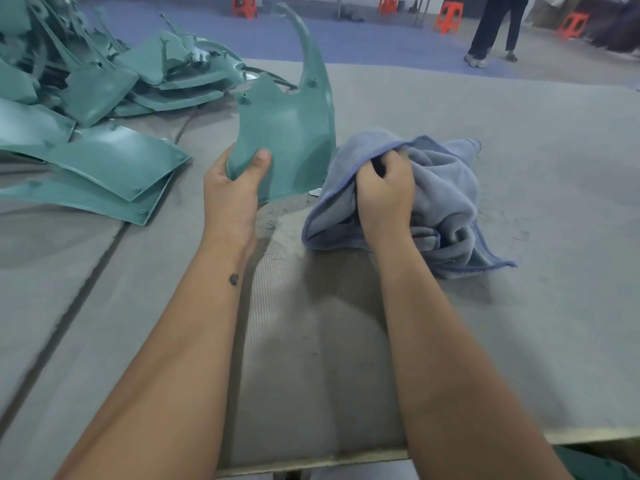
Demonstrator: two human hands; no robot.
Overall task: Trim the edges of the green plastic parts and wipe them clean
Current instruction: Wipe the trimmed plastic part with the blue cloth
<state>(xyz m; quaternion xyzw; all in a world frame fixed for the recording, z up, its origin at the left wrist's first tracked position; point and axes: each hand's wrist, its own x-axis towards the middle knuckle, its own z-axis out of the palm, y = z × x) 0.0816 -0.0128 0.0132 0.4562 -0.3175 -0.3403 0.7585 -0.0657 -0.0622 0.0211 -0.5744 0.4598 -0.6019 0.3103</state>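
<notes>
Green part: smooth matte plastic panel, curved, with long horn-like tip rising up; stands upright on grey felt table, lower edge on surface. Left hand grips its lower left corner, thumb pressed on front face, fingers hidden behind. Blue cloth: soft fleece, crumpled, darker stitched hem; lies on table just right of part. Right hand holds bunch of cloth, fingers curled into folds. Pile of similar green parts at far left, stacked loosely. Fine shavings on felt near cloth.
</notes>
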